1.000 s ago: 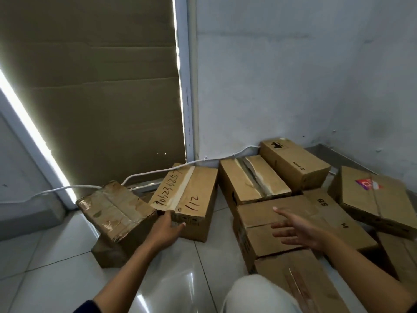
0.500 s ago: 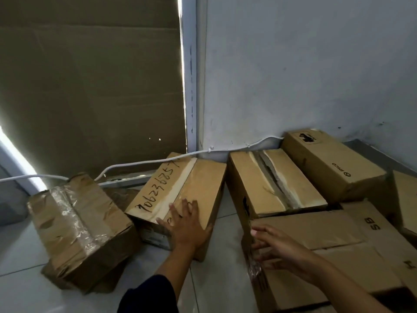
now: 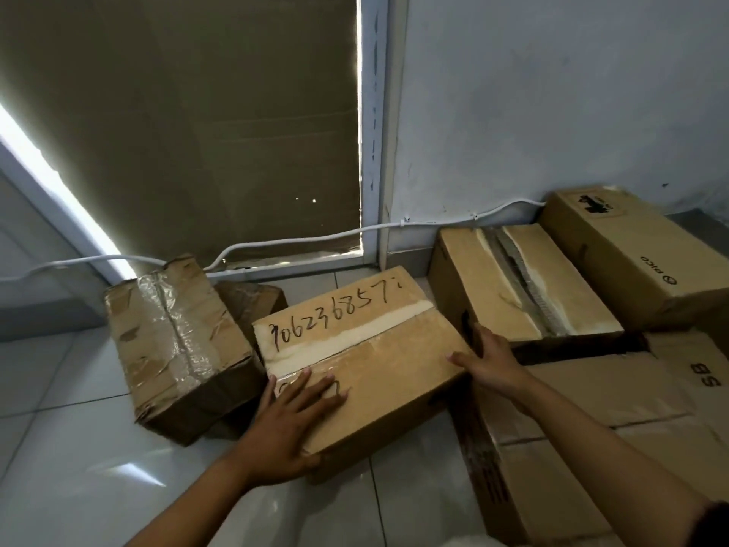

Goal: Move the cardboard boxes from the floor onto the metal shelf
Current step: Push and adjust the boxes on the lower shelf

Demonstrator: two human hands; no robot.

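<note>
Numbered box (image 3: pixel 357 363) between, apparently gripped by, both hands.

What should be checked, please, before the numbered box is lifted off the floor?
1. Left hand on numbered box: ok, fingers spread on top at near corner.
2. Right hand on it: ok, at right edge.
3. Grip under the box: cannot tell.
4. Top seam taped: ok.
5. Room on left: not ok, crumpled box very close.
6. White cable clear of box: ok.
</note>
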